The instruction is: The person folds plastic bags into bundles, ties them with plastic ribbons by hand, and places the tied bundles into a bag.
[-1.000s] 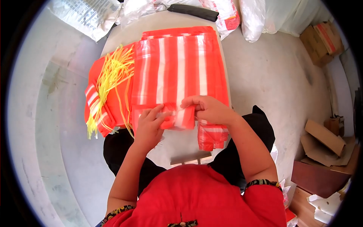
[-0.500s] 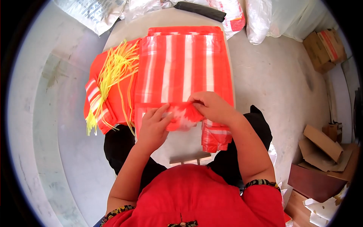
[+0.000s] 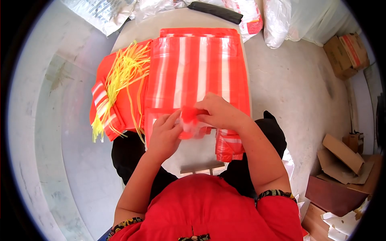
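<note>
A stack of red-and-white striped plastic bags (image 3: 193,68) lies flat, its near end hanging toward my lap. At that near edge my right hand (image 3: 219,112) pinches a bunched, blurred piece of the top bag (image 3: 189,120). My left hand (image 3: 164,134) is against the left side of the same piece, fingers bent around its edge. Left of the stack lies a folded red bundle (image 3: 130,100) with yellow strips (image 3: 126,70) spread over it. A folded striped flap (image 3: 228,146) hangs below my right hand.
The stack rests on a pale table (image 3: 138,32). Beyond it are a black roll (image 3: 215,12) and white plastic sacks (image 3: 276,22). Cardboard boxes stand on the right, one closed (image 3: 345,56) and one open (image 3: 341,160). My knees are on either side of the table's near end.
The near edge of the top bag, flatter before, is now gathered into a bunch. My right hand has shifted left toward my left hand. The whole view has moved slightly.
</note>
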`<state>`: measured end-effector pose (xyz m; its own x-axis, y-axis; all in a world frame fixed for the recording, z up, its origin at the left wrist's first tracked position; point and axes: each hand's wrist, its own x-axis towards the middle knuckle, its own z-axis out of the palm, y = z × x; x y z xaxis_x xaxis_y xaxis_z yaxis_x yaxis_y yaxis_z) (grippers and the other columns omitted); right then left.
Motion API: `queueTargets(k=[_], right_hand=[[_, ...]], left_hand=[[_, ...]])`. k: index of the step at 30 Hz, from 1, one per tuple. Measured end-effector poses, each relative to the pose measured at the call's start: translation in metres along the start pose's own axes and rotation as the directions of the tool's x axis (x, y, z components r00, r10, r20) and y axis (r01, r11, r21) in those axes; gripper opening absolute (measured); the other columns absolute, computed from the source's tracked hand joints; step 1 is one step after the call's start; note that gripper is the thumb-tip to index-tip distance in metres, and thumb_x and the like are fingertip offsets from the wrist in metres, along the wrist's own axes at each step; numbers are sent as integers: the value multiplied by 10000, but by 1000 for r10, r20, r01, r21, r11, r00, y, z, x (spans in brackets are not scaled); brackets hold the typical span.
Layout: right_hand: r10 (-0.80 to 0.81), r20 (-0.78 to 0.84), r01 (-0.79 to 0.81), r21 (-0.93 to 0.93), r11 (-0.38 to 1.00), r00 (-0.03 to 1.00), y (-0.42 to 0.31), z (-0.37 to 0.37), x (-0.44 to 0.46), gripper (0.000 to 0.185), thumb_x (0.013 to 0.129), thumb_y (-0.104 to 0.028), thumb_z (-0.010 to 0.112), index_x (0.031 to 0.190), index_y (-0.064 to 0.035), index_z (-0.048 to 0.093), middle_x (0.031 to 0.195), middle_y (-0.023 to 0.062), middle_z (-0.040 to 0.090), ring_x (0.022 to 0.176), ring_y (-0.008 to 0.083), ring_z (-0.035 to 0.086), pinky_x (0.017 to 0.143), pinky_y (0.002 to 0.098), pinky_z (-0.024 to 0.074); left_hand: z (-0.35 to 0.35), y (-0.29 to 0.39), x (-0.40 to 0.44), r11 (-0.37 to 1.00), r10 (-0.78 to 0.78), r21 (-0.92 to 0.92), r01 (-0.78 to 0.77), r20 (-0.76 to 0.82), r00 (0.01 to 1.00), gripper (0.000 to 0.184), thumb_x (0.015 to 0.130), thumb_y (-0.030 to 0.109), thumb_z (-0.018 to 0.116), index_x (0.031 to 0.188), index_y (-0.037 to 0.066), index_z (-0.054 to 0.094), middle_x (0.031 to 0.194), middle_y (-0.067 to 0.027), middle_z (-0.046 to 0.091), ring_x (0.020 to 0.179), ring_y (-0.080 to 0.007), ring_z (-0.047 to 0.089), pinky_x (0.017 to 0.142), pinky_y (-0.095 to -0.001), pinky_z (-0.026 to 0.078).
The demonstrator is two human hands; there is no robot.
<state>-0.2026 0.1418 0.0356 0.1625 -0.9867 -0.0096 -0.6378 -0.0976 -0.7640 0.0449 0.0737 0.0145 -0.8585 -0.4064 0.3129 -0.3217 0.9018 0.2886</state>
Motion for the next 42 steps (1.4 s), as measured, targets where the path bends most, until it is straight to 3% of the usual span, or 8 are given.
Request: queueTargets(k=[2, 7, 11, 13, 16, 25, 35, 42], right_hand=[[-52, -45, 54, 34, 998, 998, -1, 3, 1, 113, 918, -105, 671, 985, -16, 693, 934, 172, 657, 964, 369, 589, 856, 463, 487], [-158, -164, 172, 74, 982, 974, 7, 16, 7, 128, 949, -111, 616, 941, 5, 669, 919, 197, 672, 947, 390, 616, 821, 501, 491], [-35, -12, 37, 251, 967, 999, 0, 15, 11, 172, 998, -120, 559, 1008, 2, 679, 987, 203, 686, 979, 391, 639, 851, 480, 510], [-102, -39, 109, 225, 968, 994, 2, 18, 14, 204, 1022, -132, 530, 1039, 4, 680, 991, 202, 690, 972, 389, 661, 846, 477, 523], [14, -12, -13, 78, 997, 1000, 3, 21, 19, 232, 1015, -127, 519, 1128, 2, 675, 1017, 221, 671, 963, 398, 637, 853, 453, 507], [282, -25, -275, 157, 948, 959, -8, 25, 21, 283, 1020, -149, 517, 1207, -17, 684, 1086, 193, 722, 1010, 380, 679, 863, 470, 530], [108, -184, -108, 8, 994, 977, 4, 38, 23, 248, 1003, -166, 579, 1158, -38, 724, 1058, 134, 732, 1007, 329, 680, 861, 437, 542], [88, -180, -99, -52, 994, 980, 5, 40, 20, 217, 987, -175, 631, 1125, -54, 747, 1050, 80, 675, 986, 274, 671, 828, 392, 545]], left_hand=[[-1, 0, -1, 1000, -3, 1, 3, 22, 1000, 321, 812, 69, 717, 1133, 58, 722, 1410, -151, 611, 1152, -372, 598, 971, -461, 506], [3, -4, -5, 1000, -18, 21, 17, 14, 1000, 307, 816, 71, 719, 1122, 53, 723, 1378, -150, 623, 1158, -364, 600, 966, -468, 500], [2, -2, -4, 1000, -7, 15, 7, 5, 1000, 311, 810, 70, 724, 1121, 63, 721, 1354, -152, 630, 1164, -365, 600, 970, -474, 494], [2, -1, -4, 1000, -2, 8, 2, 10, 1000, 302, 795, 49, 731, 1097, 68, 730, 1341, -154, 635, 1146, -374, 608, 962, -477, 500], [6, -5, -7, 999, 13, 32, -12, -29, 999, 315, 763, 10, 744, 1072, 71, 747, 1311, -160, 643, 1105, -375, 630, 927, -472, 522], [8, -1, -17, 988, -68, -147, 47, -142, 988, 432, 698, -106, 721, 1080, 90, 770, 1256, -151, 627, 1041, -309, 662, 771, -373, 576], [7, -3, -4, 978, 198, 111, -177, -214, 956, 320, 759, 8, 708, 1052, 131, 744, 1238, -68, 684, 1139, -312, 636, 859, -405, 544], [2, -4, 11, 992, 125, 16, -124, -194, 973, 306, 729, -1, 712, 1019, 93, 734, 1063, -50, 721, 1097, -323, 657, 915, -426, 540]])
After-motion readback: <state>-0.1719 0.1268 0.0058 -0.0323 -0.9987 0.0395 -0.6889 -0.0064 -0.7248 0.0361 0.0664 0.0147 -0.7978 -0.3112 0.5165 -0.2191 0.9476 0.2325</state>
